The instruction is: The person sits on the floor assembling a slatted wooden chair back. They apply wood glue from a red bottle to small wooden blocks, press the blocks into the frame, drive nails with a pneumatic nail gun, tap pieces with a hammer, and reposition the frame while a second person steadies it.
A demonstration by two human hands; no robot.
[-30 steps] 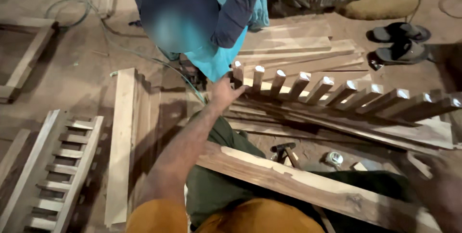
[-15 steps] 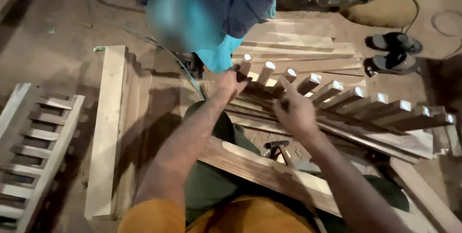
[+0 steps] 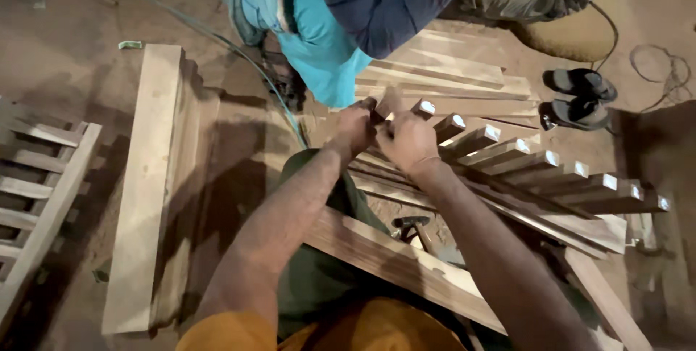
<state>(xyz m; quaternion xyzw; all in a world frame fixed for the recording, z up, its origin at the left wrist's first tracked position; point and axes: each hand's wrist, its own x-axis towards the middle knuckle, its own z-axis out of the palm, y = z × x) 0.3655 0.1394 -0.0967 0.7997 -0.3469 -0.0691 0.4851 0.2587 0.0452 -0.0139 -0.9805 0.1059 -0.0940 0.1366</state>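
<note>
The wooden slat (image 3: 388, 102) at the near end of the row stands between my two hands, just under the co-worker's blue sleeve (image 3: 377, 10). My left hand (image 3: 354, 127) is curled against its left side and my right hand (image 3: 407, 141) closes over it from the right; both seem to pinch it, though my knuckles hide the fingertips, so I cannot tell how firm the hold is.

The risk I see is the slat skewing in its seat if one hand pushes harder than the other, which could bind it or splinter an edge. My fingers sit close to the neighbouring slat ends (image 3: 493, 133), so a slip could pinch them.

The slats are square-cut sticks of pale raw wood, their sawn ends lighter than their sides, fanned out in a row along a long rail (image 3: 536, 213). A broad plank (image 3: 391, 264) lies across my lap, smooth-planed. A hammer (image 3: 409, 224) rests just beyond it. To the left lie thick boards (image 3: 145, 177) and a slatted frame (image 3: 36, 191) on a dusty floor; black sandals (image 3: 580, 97) sit well apart.
</note>
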